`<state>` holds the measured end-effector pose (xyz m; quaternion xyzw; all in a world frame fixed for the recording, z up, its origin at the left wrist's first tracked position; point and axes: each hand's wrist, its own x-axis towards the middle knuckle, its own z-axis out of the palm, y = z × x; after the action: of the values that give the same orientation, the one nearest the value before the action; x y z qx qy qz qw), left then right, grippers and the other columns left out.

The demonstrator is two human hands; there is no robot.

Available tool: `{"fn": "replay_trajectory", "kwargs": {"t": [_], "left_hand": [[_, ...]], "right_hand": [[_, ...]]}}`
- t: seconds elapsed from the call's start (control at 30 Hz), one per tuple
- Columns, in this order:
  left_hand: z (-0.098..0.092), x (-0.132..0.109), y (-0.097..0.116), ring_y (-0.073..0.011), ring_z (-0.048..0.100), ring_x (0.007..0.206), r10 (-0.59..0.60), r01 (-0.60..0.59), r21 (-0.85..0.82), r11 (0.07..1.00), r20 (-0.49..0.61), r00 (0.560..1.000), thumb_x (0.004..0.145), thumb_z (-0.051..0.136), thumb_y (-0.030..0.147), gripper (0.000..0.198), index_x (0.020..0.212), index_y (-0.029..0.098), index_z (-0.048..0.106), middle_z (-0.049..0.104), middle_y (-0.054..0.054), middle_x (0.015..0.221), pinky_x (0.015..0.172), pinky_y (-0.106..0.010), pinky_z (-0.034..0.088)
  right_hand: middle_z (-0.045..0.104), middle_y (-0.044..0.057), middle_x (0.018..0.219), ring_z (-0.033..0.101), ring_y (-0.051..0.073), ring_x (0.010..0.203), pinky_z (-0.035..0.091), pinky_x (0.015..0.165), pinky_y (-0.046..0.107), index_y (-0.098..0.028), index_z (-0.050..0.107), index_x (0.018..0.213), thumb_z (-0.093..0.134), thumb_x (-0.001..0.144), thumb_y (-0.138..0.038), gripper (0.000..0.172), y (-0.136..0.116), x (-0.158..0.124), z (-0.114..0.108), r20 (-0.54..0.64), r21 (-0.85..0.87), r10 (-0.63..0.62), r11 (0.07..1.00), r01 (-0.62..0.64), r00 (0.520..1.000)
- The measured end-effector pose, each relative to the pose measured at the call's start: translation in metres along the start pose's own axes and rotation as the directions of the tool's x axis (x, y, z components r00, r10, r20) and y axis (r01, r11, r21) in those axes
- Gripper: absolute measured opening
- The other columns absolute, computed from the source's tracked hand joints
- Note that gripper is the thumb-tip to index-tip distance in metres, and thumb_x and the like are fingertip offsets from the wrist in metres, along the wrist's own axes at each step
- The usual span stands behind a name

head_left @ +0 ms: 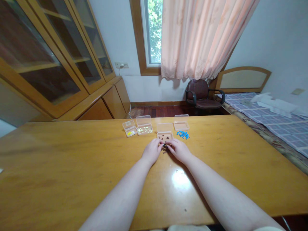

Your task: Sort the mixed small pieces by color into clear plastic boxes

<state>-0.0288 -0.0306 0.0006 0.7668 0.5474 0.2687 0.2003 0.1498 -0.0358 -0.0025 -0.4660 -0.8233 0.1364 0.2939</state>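
My left hand and my right hand meet just in front of a clear plastic box with its lid raised. The fingers of both are closed, pinching at small dark brown pieces whose kind is too small to tell. More loose brown pieces lie on the table between my wrists. Inside the box are several brown pieces. To the right of it lies a heap of small blue pieces, close to my right hand.
Behind the blue heap stands another clear box, lid up. Leftward are a clear box with pale pieces and a smaller one with yellow and white pieces. The wooden table carries them all. An armchair stands beyond.
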Motion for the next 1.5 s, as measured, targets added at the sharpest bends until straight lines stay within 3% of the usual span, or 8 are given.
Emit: {"fn": "replay_trajectory", "kwargs": {"t": [0.23,0.33,0.43,0.57,0.8,1.0,1.33,1.5], "left_hand": [[0.000,-0.001,-0.002,-0.0176,0.059,0.093,0.030,-0.031,0.016,0.999,0.001,1.000,0.087,0.051,0.022,0.017,0.100,0.020,0.061,0.064,-0.004,0.101,0.085,-0.030,0.046],[-0.002,-0.001,-0.002,-0.0185,0.060,0.095,0.006,-0.007,0.095,0.995,0.011,1.000,0.087,0.050,0.023,0.021,0.104,0.021,0.062,0.063,-0.005,0.105,0.085,-0.030,0.047],[-0.006,-0.003,0.002,-0.0191,0.061,0.091,-0.008,-0.011,0.202,0.979,0.092,0.996,0.089,0.047,0.025,0.023,0.102,0.023,0.065,0.063,-0.006,0.102,0.081,-0.030,0.047],[-0.009,-0.006,0.009,-0.0183,0.061,0.091,-0.011,-0.032,0.277,0.960,0.155,0.988,0.089,0.044,0.024,0.030,0.110,0.026,0.065,0.063,-0.006,0.103,0.082,-0.028,0.047],[-0.012,-0.009,0.010,-0.0185,0.061,0.090,-0.009,-0.040,0.283,0.958,0.170,0.985,0.089,0.043,0.024,0.031,0.111,0.026,0.066,0.063,-0.006,0.102,0.082,-0.028,0.047],[-0.010,-0.010,0.009,-0.0191,0.060,0.093,0.005,-0.043,0.215,0.976,0.175,0.985,0.089,0.047,0.024,0.028,0.108,0.026,0.067,0.062,-0.007,0.103,0.084,-0.030,0.046],[-0.007,-0.008,0.005,-0.0190,0.060,0.093,0.039,-0.074,0.211,0.975,0.166,0.985,0.087,0.047,0.021,0.024,0.101,0.024,0.066,0.063,-0.006,0.102,0.083,-0.029,0.046],[-0.008,-0.008,0.005,-0.0192,0.061,0.089,-0.001,-0.038,0.235,0.971,0.166,0.986,0.086,0.050,0.022,0.018,0.095,0.023,0.064,0.064,-0.006,0.098,0.080,-0.029,0.046]], "right_hand": [[0.067,0.005,0.087,0.060,0.017,0.083,0.047,0.078,0.029,-0.021,0.069,0.093,0.053,0.087,-0.021,0.017,0.011,0.002,0.002,-0.091,0.073,0.064,0.996,-0.057,0.994],[0.067,0.007,0.087,0.060,0.019,0.083,0.047,0.078,0.031,-0.020,0.070,0.091,0.052,0.087,-0.023,0.018,0.022,0.006,0.001,-0.250,0.082,0.190,0.981,-0.174,0.950],[0.067,0.007,0.088,0.060,0.020,0.084,0.047,0.078,0.032,-0.019,0.070,0.091,0.050,0.087,-0.024,0.021,0.031,0.009,0.002,-0.308,0.081,0.295,0.955,-0.284,0.904],[0.067,0.007,0.090,0.059,0.019,0.087,0.046,0.081,0.031,-0.018,0.069,0.095,0.051,0.086,-0.023,0.021,0.034,0.010,0.004,-0.223,0.032,0.307,0.951,-0.307,0.925],[0.069,0.005,0.090,0.061,0.017,0.083,0.045,0.076,0.027,-0.020,0.070,0.093,0.049,0.087,-0.024,0.022,0.023,0.002,-0.011,-0.027,-0.045,0.191,0.980,-0.192,0.981],[0.071,0.003,0.088,0.063,0.017,0.081,0.043,0.069,0.025,-0.025,0.072,0.090,0.052,0.087,-0.030,0.021,0.018,0.000,-0.016,0.102,-0.176,0.231,0.962,-0.211,0.968],[0.071,0.005,0.083,0.062,0.017,0.074,0.041,0.065,0.025,-0.021,0.071,0.083,0.050,0.087,-0.027,0.022,0.012,0.002,-0.015,0.129,-0.247,0.232,0.949,-0.195,0.964],[0.069,0.006,0.082,0.061,0.017,0.075,0.042,0.067,0.025,-0.020,0.070,0.085,0.051,0.086,-0.027,0.020,0.019,0.002,-0.011,0.003,-0.140,0.216,0.967,-0.213,0.976]]}}
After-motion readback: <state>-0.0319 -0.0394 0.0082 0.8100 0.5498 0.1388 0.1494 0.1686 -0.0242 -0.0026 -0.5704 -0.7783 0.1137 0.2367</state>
